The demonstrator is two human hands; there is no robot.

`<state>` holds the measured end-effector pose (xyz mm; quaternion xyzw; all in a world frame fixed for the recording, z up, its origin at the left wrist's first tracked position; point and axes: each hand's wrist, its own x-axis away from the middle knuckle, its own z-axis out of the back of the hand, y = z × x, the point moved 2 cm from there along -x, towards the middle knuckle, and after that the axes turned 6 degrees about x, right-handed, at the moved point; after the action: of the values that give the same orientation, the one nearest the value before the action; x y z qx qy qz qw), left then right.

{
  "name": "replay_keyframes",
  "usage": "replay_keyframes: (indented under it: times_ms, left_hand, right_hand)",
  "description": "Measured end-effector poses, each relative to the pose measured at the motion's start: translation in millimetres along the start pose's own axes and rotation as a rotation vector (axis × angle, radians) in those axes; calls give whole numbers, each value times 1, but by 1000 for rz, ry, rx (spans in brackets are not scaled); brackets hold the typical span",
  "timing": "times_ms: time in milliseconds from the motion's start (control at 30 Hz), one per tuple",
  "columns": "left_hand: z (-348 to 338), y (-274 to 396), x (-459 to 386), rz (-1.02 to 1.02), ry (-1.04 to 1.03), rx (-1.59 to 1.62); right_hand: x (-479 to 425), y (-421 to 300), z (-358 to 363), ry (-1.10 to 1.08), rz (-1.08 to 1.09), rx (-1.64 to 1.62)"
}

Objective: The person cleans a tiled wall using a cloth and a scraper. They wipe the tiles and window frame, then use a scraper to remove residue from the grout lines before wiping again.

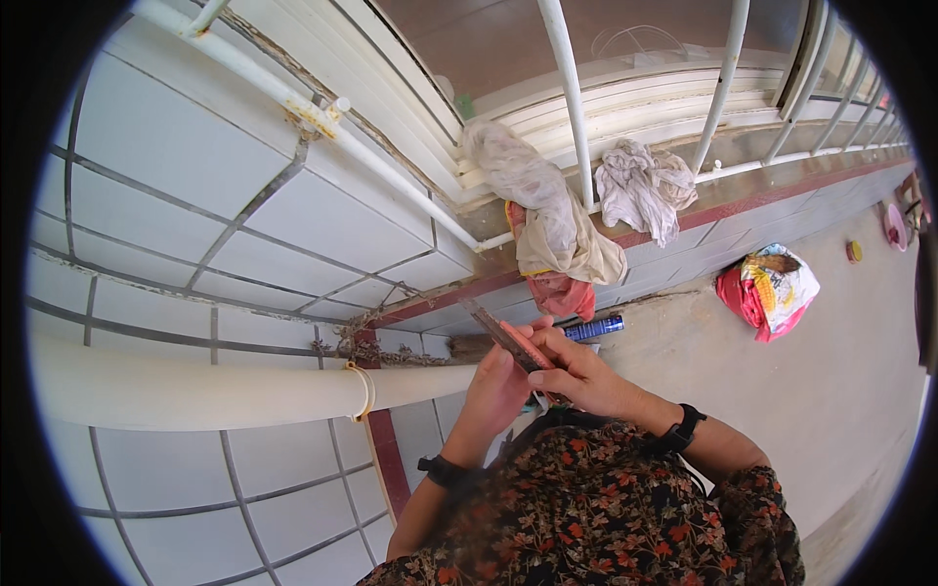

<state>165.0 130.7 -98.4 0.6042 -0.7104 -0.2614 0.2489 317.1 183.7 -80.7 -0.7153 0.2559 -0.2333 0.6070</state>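
Observation:
A long, narrow tool (522,350) is held up in front of my chest, angled towards the upper left. One side of it is a dark, worn, blade-like strip and the other an orange-red strip; its exact kind is unclear. My left hand (497,395) grips it from the left, thumb along its edge. From the right, my right hand (586,375) closes on its lower part with thumb and fingers. The fingers hide some of its lower end. Just beyond the right fingers, a blue can (595,328) lies on the floor.
White barred railings (568,88) guard a window. A bundled cloth (557,220) and a crumpled rag (645,187) hang over the ledge. A pale pipe (220,388) crosses the tiled wall at left. A red-and-white sack (769,293) and a pink basin (894,227) stand on the concrete floor.

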Motion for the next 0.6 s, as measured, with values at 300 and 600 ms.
replay_keyframes:
  times_ms: [300, 600]
  left_hand:
    - [2, 6, -28, 74, -1, -19]
    - [57, -61, 8, 348, 591, -40]
  right_hand:
    - [-17, -1, 24, -63, -3, -278]
    - [-56, -30, 66, 98, 422, 139]
